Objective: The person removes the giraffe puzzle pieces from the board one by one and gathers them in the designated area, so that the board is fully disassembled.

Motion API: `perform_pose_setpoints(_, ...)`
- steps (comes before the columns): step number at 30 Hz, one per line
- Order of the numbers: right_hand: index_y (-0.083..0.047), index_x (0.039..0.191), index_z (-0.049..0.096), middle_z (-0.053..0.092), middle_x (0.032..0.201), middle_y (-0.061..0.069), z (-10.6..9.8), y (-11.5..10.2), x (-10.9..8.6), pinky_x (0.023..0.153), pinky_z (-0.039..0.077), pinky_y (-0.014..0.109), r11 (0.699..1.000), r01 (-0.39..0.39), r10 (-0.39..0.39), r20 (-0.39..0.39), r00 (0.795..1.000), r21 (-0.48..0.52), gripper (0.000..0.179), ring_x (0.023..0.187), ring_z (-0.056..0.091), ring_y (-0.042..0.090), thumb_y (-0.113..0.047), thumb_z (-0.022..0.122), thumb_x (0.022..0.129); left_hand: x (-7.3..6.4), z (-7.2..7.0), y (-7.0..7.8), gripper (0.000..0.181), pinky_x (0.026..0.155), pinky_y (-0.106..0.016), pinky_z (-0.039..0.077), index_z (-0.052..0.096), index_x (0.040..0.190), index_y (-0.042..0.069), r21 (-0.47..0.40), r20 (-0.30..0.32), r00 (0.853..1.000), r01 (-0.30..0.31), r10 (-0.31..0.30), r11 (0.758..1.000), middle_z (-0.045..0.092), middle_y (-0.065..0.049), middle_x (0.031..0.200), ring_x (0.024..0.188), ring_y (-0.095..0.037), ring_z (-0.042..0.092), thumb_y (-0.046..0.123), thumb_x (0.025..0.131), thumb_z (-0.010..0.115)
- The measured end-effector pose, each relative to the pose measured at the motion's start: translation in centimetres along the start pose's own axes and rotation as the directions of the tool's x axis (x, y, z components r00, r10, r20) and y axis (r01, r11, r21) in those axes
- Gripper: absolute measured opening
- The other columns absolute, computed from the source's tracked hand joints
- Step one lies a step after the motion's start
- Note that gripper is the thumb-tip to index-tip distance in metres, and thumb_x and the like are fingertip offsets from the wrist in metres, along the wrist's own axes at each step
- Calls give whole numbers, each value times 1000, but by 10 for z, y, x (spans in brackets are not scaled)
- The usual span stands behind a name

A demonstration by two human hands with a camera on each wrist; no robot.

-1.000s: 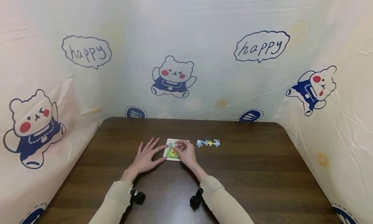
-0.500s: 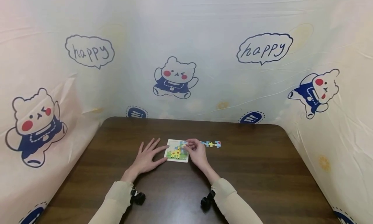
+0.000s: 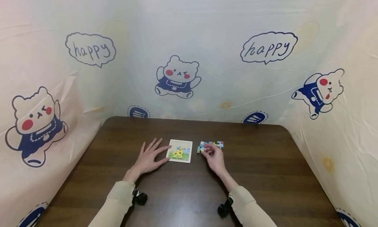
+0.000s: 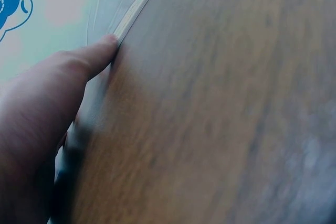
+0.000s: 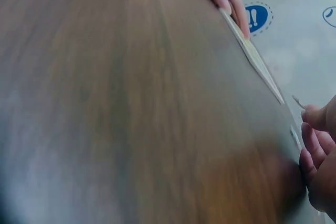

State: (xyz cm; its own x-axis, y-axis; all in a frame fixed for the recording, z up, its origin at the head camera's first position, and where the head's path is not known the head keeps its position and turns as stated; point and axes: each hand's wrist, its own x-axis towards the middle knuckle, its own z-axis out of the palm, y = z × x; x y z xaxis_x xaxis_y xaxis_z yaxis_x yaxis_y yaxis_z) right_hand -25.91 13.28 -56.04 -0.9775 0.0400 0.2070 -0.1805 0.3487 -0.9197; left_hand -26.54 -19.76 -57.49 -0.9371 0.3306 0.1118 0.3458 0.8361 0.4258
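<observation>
A small white-framed jigsaw puzzle tray (image 3: 178,143) lies mid-table, its joined pieces showing a yellow giraffe (image 3: 178,154) over green ground; the upper part is bare. My left hand (image 3: 148,159) is spread flat at the tray's left side, thumb and index fingertip at its edge. Off to the right of the tray, my right hand (image 3: 215,158) pinches a blue-and-green puzzle piece (image 3: 200,149) by thumb and finger. The right wrist view shows that piece (image 5: 298,102) edge-on, tilted up above the table. Loose puzzle pieces (image 3: 220,144) lie just beyond the right hand, partly hidden by it.
The brown wooden table (image 3: 165,194) stretches around both hands. A pale curtain (image 3: 218,79) printed with bears and "happy" bubbles hangs behind and along both sides of it. Black cameras (image 3: 141,198) are strapped to both wrists.
My right hand has moved from over the tray to the loose pieces on the right, carrying a puzzle piece. More of the tray's upper area is bare. The left hand stays in place.
</observation>
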Motion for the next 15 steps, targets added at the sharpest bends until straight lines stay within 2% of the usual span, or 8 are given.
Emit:
perform_pose_setpoints(6, 9, 114, 76, 79, 95, 23, -8, 6, -3, 70, 49, 13, 999, 23, -23, -4, 1000, -39, 23, 77, 61, 1, 9, 82, 92, -1, 1, -1, 63, 130, -82, 5, 58, 160, 37, 9, -13, 1000, -5, 5, 1000, 33, -15, 181, 170, -47, 23, 59, 102, 70)
perform_pose_setpoints(15, 6, 114, 76, 76, 93, 19, -8, 20, -1, 70, 47, 15, 990, 56, -53, 21, 998, -126, 22, 77, 60, 5, 8, 81, 93, 0, 0, 0, 64, 132, -80, 4, 59, 160, 37, 10, 0, 1000, 0, 0, 1000, 31, -13, 182, 172, -45, 20, 60, 101, 71)
